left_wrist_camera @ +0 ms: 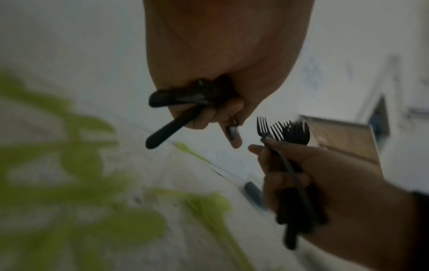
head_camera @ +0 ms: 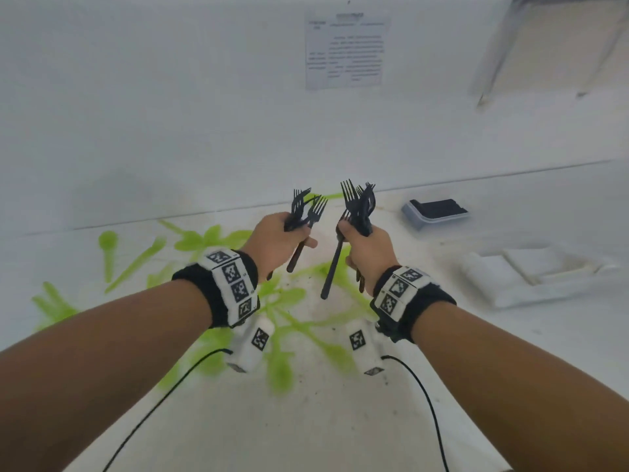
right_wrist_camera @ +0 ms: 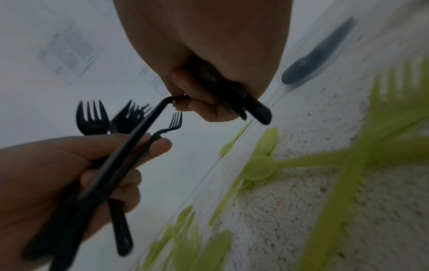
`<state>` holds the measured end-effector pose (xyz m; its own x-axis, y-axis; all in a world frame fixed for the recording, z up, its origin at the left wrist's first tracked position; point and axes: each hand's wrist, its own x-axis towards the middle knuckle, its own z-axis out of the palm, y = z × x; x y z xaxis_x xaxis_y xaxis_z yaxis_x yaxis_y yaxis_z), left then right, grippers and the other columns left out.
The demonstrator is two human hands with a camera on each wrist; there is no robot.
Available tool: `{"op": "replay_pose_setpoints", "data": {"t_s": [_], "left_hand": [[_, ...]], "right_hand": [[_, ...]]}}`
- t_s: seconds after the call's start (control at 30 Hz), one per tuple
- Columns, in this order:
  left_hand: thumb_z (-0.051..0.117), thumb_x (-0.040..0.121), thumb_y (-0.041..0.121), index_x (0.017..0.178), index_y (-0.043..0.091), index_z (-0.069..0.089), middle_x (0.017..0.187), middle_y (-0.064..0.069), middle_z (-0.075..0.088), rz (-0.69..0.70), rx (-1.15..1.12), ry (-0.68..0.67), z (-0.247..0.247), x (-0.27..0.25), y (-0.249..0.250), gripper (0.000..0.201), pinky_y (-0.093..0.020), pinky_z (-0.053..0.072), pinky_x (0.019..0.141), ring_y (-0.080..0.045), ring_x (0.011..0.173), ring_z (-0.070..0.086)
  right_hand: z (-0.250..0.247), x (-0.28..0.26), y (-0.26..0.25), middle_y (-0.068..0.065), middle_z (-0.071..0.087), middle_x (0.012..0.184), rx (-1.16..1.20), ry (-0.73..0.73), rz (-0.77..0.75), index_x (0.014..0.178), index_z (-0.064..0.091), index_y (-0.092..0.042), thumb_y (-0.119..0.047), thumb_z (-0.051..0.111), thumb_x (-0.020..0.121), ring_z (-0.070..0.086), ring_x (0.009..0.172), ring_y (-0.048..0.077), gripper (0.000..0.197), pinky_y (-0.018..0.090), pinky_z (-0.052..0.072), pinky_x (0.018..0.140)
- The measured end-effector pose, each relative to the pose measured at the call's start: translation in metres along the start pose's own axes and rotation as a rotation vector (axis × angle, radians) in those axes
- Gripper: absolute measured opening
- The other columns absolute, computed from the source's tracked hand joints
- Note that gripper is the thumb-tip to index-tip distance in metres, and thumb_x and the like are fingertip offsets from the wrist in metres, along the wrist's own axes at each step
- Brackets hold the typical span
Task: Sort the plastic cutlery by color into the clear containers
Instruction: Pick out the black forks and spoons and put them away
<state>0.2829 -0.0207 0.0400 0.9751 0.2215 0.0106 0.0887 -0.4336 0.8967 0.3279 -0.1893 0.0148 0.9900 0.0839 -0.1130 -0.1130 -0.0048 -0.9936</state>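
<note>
- The left hand [head_camera: 272, 238] is gripping a bunch of black forks [head_camera: 304, 209], with its fingers curled tight around the handles.
- The prongs of that bunch are pointing up toward 12 o'clock, and the handles are sticking down out of the fist.
- The right hand [head_camera: 369, 248] is gripping another bunch of black forks [head_camera: 357, 204], fingers wrapped around the handles, prongs pointing up too.
- One long fork handle is hanging down from the right fist toward 7 o'clock.
- The two hands are being held up near each other above the white table [head_camera: 306, 420], and their bunches are not touching in the head view.
- The green cutlery [head_camera: 282, 335] is lying spread out on the table under and around the hands, from 9 o'clock across to 5 o'clock.
- One green spoon [head_camera: 108, 243] is lying by itself out at 9 o'clock.
- A clear container [head_camera: 434, 212] is sitting on the table at 2 o'clock from the hands, by the wall.
- Something black is lying inside it; the picture is too blurry to tell what it is.
- A white folded thing [head_camera: 531, 277] is lying at 3 o'clock; it is too blurry to tell what it is.
- A paper sheet [head_camera: 347, 49] is hanging on the wall at 12 o'clock.
</note>
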Motion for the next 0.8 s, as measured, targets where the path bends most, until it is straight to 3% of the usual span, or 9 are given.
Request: {"op": "replay_pose_setpoints", "data": {"t_s": [0.03, 0.1, 0.17, 0.27, 0.37, 0.47, 0.63, 0.8], "left_hand": [[0.058, 0.103, 0.019, 0.114, 0.01, 0.066, 0.091, -0.002, 0.08, -0.057, -0.1, -0.007, 0.01, -0.004, 0.001, 0.016, -0.021, 0.037, 0.047, -0.008, 0.045, 0.049], [0.059, 0.103, 0.02, 0.115, 0.01, 0.066, 0.093, -0.004, 0.08, -0.138, -0.213, -0.028, 0.028, -0.011, 0.001, 0.017, -0.023, 0.028, 0.047, -0.012, 0.047, 0.029], [0.06, 0.102, 0.02, 0.112, 0.011, 0.067, 0.096, -0.007, 0.079, -0.16, -0.253, -0.039, 0.043, -0.019, 0.002, 0.015, -0.027, 0.026, 0.05, -0.015, 0.052, 0.025], [0.061, 0.102, 0.021, 0.11, 0.011, 0.067, 0.097, -0.008, 0.079, -0.171, -0.271, -0.057, 0.056, -0.031, 0.002, 0.014, -0.026, 0.027, 0.051, -0.014, 0.052, 0.027], [0.061, 0.102, 0.023, 0.109, 0.013, 0.067, 0.092, 0.001, 0.078, -0.169, -0.254, -0.089, 0.058, -0.043, 0.002, 0.013, -0.023, 0.03, 0.049, -0.014, 0.051, 0.027], [0.061, 0.102, 0.025, 0.103, 0.015, 0.064, 0.084, 0.002, 0.071, -0.185, -0.237, -0.013, 0.054, -0.05, 0.001, 0.011, -0.022, 0.034, 0.05, -0.01, 0.046, 0.036], [0.052, 0.097, 0.015, 0.117, 0.008, 0.051, 0.093, -0.006, 0.05, -0.268, -0.224, 0.055, 0.035, -0.044, -0.006, 0.021, -0.027, 0.031, 0.055, -0.015, 0.056, 0.035], [0.059, 0.097, 0.015, 0.112, 0.009, 0.056, 0.094, -0.005, 0.058, -0.183, -0.108, 0.036, 0.027, -0.042, -0.009, 0.017, -0.027, 0.043, 0.06, -0.017, 0.067, 0.052]], "right_hand": [[-0.004, 0.002, 0.001, 0.005, 0.059, 0.08, 0.052, 0.0, 0.01, 0.083, 0.066, -0.015, -0.026, 0.066, 0.097, 0.037, 0.052, 0.015, 0.018, 0.03, 0.041, 0.055], [-0.011, 0.006, 0.002, 0.009, 0.058, 0.081, 0.151, -0.012, 0.036, 0.085, 0.065, -0.014, -0.026, 0.067, 0.097, 0.034, 0.045, 0.014, 0.018, 0.03, 0.037, 0.05], [-0.014, 0.007, 0.004, 0.01, 0.058, 0.079, 0.211, -0.052, 0.07, 0.089, 0.066, -0.012, -0.026, 0.067, 0.098, 0.032, 0.041, 0.012, 0.016, 0.031, 0.038, 0.051], [-0.018, 0.005, 0.007, -0.001, 0.067, 0.064, 0.208, -0.131, 0.097, 0.095, 0.067, -0.009, -0.022, 0.064, 0.1, 0.04, 0.035, 0.008, 0.015, 0.033, 0.043, 0.054], [-0.02, 0.006, 0.015, 0.013, 0.076, 0.094, 0.151, -0.14, 0.127, 0.095, 0.068, -0.013, -0.024, 0.063, 0.1, 0.049, 0.046, 0.01, 0.012, 0.025, 0.044, 0.049], [-0.025, 0.009, 0.019, 0.009, 0.073, 0.109, 0.203, -0.091, 0.19, 0.098, 0.066, -0.018, -0.028, 0.066, 0.099, 0.046, 0.045, 0.007, 0.011, 0.028, 0.052, 0.061], [-0.026, 0.006, 0.018, 0.012, 0.062, 0.095, 0.218, -0.037, 0.167, 0.093, 0.066, -0.016, -0.028, 0.067, 0.099, 0.037, 0.039, 0.009, 0.013, 0.029, 0.045, 0.053], [-0.003, -0.015, 0.01, 0.008, 0.059, 0.091, 0.283, -0.106, 0.138, 0.106, 0.073, -0.013, -0.027, 0.07, 0.096, 0.026, 0.044, 0.012, 0.018, 0.029, 0.039, 0.053]]}}
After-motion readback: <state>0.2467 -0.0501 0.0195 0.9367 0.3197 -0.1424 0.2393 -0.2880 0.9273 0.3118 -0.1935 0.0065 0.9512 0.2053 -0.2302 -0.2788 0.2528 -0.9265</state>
